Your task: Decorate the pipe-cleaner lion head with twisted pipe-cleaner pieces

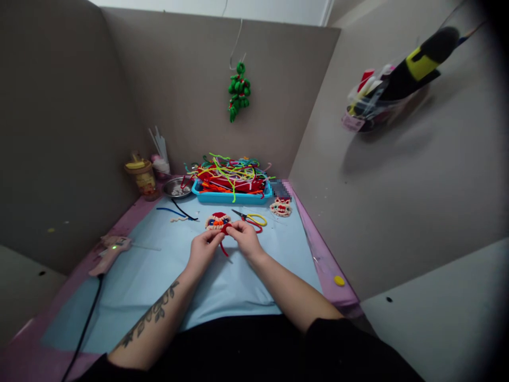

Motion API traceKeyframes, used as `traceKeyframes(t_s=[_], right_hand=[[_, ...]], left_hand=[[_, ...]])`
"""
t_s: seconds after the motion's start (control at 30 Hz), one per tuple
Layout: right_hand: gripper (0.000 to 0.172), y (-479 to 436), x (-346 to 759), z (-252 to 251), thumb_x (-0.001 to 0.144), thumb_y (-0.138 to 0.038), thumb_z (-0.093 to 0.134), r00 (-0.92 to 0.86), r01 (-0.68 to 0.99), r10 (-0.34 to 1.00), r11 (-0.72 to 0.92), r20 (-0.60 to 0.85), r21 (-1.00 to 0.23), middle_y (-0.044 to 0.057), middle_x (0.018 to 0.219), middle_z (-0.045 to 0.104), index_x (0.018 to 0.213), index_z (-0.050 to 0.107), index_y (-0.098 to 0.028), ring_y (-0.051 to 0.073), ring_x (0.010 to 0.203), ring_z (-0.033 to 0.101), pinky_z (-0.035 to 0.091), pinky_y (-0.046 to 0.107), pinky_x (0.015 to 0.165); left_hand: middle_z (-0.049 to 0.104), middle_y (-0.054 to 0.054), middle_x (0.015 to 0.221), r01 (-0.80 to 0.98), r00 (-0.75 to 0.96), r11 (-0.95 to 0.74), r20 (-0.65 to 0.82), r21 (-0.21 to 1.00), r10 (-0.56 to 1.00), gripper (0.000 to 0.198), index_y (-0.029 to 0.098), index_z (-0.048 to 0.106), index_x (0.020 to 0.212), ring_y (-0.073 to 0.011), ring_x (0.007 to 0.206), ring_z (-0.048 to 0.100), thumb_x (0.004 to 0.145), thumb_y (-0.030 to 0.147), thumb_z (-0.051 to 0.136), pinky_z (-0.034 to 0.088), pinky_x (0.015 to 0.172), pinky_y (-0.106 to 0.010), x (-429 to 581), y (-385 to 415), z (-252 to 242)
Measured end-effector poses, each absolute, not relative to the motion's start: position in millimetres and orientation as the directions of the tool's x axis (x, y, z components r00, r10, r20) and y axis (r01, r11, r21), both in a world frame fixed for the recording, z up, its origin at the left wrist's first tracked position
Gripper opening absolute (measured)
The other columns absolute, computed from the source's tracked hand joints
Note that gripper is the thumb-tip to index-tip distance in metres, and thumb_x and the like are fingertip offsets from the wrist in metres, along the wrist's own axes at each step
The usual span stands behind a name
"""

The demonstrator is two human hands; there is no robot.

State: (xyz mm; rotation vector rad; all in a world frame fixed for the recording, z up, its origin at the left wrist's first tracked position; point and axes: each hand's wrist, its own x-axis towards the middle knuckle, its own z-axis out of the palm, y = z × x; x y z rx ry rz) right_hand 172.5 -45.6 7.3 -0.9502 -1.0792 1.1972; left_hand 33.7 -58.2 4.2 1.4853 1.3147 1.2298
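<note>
Pinching red pipe cleaner (225, 250), left hand (202, 248) and right hand (245, 239), mat (159, 265) centre, scissors (250, 217) near

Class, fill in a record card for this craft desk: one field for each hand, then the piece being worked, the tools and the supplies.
left hand: pinches red pipe cleaner
right hand: pinches the same red pipe cleaner
just beyond hands: face craft, flat on blue mat
tools: scissors beside right hand; glue gun at left edge, green light lit
supplies: tray heaped with pipe cleaners; bowl to its left
other: second craft right of tray; green ornament hanging on back wall
</note>
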Motion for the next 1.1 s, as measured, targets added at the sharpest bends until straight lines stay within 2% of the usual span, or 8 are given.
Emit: traceKeyframes(t_s=[0.3, 0.5, 0.63, 0.77, 0.97, 1.1], right_hand=[[0.022, -43, 169, 5, 0.059, -0.035, 0.073, 0.05, -0.299, 0.995, 0.095, 0.084, -0.95, -0.004, 0.053, 0.053, 0.059, 0.059, -0.017, 0.009, 0.051, 0.04, 0.032, 0.023, 0.051], [0.023, -41, 167, 1, 0.058, -0.036, 0.074, 0.029, -0.306, 0.998, 0.06, 0.054, -0.95, -0.005, 0.05, 0.051, 0.059, 0.06, -0.017, 0.008, 0.048, 0.037, 0.028, 0.022, 0.047], [0.022, -43, 168, 5, 0.057, -0.036, 0.075, 0.003, -0.304, 0.998, 0.057, 0.059, -0.951, -0.001, 0.058, 0.06, 0.065, 0.065, -0.017, 0.009, 0.051, 0.044, 0.032, 0.023, 0.049], [0.022, -42, 172, 10, 0.063, -0.038, 0.072, -0.034, -0.252, 0.994, 0.092, 0.104, -0.963, 0.001, 0.063, 0.064, 0.069, 0.067, -0.018, 0.013, 0.057, 0.052, 0.037, 0.025, 0.052], [0.018, -39, 178, 6, 0.065, -0.034, 0.071, -0.002, -0.157, 0.989, 0.146, 0.148, -0.977, 0.0, 0.061, 0.063, 0.07, 0.065, -0.017, 0.013, 0.058, 0.055, 0.042, 0.027, 0.059], [0.017, -38, 176, 2, 0.064, -0.031, 0.071, 0.042, -0.195, 0.989, 0.148, 0.143, -0.97, -0.001, 0.062, 0.062, 0.069, 0.065, -0.017, 0.012, 0.057, 0.053, 0.041, 0.025, 0.058]], left_hand=[[0.075, -0.008, 0.089, 0.136, -0.037, -0.145, 0.151, 0.98, 0.988, 0.033, 0.014, 0.074, 0.089, -0.0237, 0.086, 0.068, 0.072, 0.041, 0.068, 0.05, 0.082, -0.033, 39, -58, 3], [0.074, -0.007, 0.084, 0.207, -0.031, -0.164, 0.174, 0.964, 0.984, 0.03, 0.014, 0.073, 0.085, -0.0219, 0.08, 0.065, 0.073, 0.041, 0.065, 0.048, 0.075, -0.03, 39, -59, 4], [0.068, -0.004, 0.073, 0.349, 0.003, -0.238, 0.253, 0.906, 0.967, 0.025, 0.016, 0.069, 0.078, -0.0178, 0.069, 0.059, 0.081, 0.037, 0.056, 0.042, 0.066, -0.027, 38, -60, 3], [0.064, -0.003, 0.073, 0.456, 0.048, -0.338, 0.356, 0.823, 0.933, 0.021, 0.018, 0.065, 0.073, -0.0177, 0.07, 0.056, 0.083, 0.033, 0.052, 0.039, 0.066, -0.027, 38, -60, 3], [0.064, -0.003, 0.069, 0.38, 0.014, -0.205, 0.216, 0.902, 0.976, 0.018, 0.018, 0.065, 0.071, -0.0182, 0.066, 0.054, 0.075, 0.034, 0.056, 0.039, 0.064, -0.027, 41, -60, 7], [0.06, -0.001, 0.063, 0.314, 0.021, -0.158, 0.16, 0.936, 0.987, 0.022, 0.017, 0.064, 0.067, -0.0167, 0.062, 0.051, 0.072, 0.037, 0.058, 0.037, 0.06, -0.026, 42, -60, 7]])
